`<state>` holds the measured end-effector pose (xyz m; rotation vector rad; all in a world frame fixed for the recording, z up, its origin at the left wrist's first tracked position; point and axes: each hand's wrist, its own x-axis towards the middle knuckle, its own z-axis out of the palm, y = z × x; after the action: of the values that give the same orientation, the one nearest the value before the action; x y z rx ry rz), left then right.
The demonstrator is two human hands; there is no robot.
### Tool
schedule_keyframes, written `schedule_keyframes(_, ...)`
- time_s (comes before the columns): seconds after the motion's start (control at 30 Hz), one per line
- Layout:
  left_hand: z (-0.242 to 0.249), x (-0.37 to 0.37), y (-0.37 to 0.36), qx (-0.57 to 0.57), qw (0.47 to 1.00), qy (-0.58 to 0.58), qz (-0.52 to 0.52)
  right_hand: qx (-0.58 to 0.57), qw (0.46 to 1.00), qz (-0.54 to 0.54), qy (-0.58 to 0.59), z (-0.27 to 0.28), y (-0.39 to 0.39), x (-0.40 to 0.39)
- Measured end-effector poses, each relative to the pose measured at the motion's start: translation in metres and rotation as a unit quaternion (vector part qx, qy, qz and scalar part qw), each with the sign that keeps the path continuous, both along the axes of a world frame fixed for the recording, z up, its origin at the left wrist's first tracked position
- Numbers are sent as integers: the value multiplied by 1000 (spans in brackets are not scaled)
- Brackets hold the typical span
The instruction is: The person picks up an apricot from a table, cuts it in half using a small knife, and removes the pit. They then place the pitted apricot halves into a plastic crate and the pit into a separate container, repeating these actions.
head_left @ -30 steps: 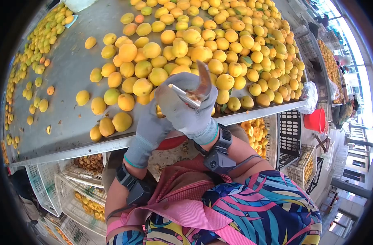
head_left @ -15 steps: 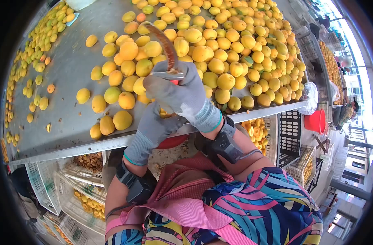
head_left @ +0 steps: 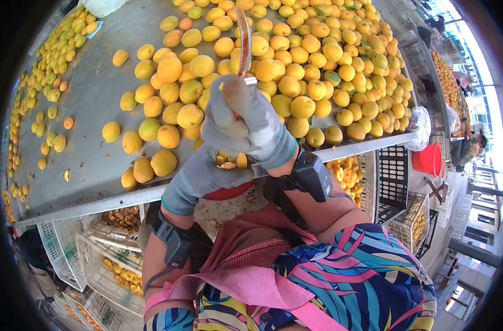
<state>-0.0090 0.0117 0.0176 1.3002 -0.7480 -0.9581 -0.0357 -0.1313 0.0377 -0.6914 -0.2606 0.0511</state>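
A grey glove covers my right hand point(head_left: 248, 124), which is closed around the handle of a curved knife point(head_left: 245, 44). The blade points up and away, over the yellow fruit point(head_left: 295, 60) piled on the metal table point(head_left: 91, 165). Just below and to the left, my left hand point(head_left: 204, 171), also gloved, is closed on a cut apricot point(head_left: 229, 161) whose opened flesh shows between the two hands. The hands touch or overlap above the table's front edge; some fingers are hidden.
Crates point(head_left: 61, 251) of fruit stand under the table edge, with a black crate point(head_left: 392, 179) and a red bucket point(head_left: 428, 160) at the right. A clear plastic bag point(head_left: 419, 128) hangs at the table corner. Another person point(head_left: 469, 151) is at far right.
The knife has swung more upright and moved right. My hands have turned, and cut fruit now shows between them, where it was mostly hidden.
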Motion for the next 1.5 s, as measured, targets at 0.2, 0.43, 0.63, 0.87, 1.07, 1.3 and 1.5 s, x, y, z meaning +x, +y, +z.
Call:
schedule_keyframes(0.2,3,1,3,51,998,33,-22,136,977,-140,84,-4,-10,7)
schedule_keyframes(0.43,-1,-1,6,92,992,-40,78,144,962,-219,78,-8,-46,0)
schedule_keyframes(0.63,-6,-2,15,249,901,-323,148,100,949,-266,136,-2,-40,-2)
schedule_keyframes(0.87,0,-3,25,279,817,-456,213,82,939,-296,153,1,-34,-2)
schedule_keyframes(1.07,-7,29,49,400,754,-423,303,55,935,-300,183,1,-32,-5)
schedule_keyframes(1.3,-5,25,39,506,684,-489,192,-75,949,-215,218,11,-19,-13)
schedule_keyframes(1.5,-12,28,37,466,764,-368,251,-211,943,-139,217,8,-10,-15)
